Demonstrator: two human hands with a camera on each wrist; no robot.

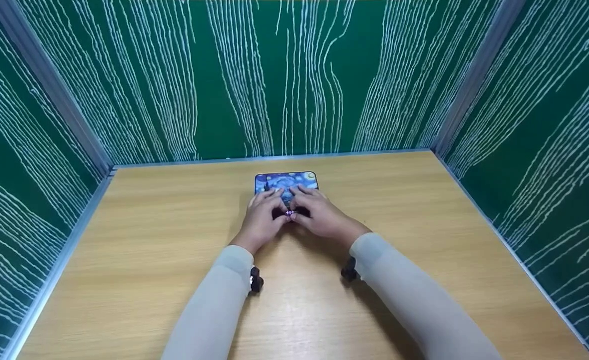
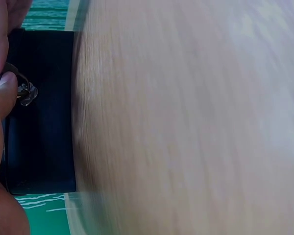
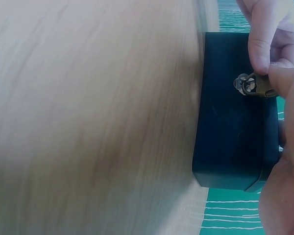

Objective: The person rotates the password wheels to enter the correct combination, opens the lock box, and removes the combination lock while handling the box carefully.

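A small box with a swirling blue night-sky picture on its lid stands on the table; its dark front carries a metal clasp. A small brass-coloured padlock hangs at this clasp. My left hand reaches over the box from the left, its thumb and fingers pinching the padlock. From the other side my right hand pinches it too, and the two thumbs nearly meet. The other fingertips of both hands rest on the lid. Fingers cover part of the padlock.
The light wooden table spreads around the box. Green walls with white wavy lines enclose its back and sides, with metal framing at the corners. A small dark device sits at each wrist.
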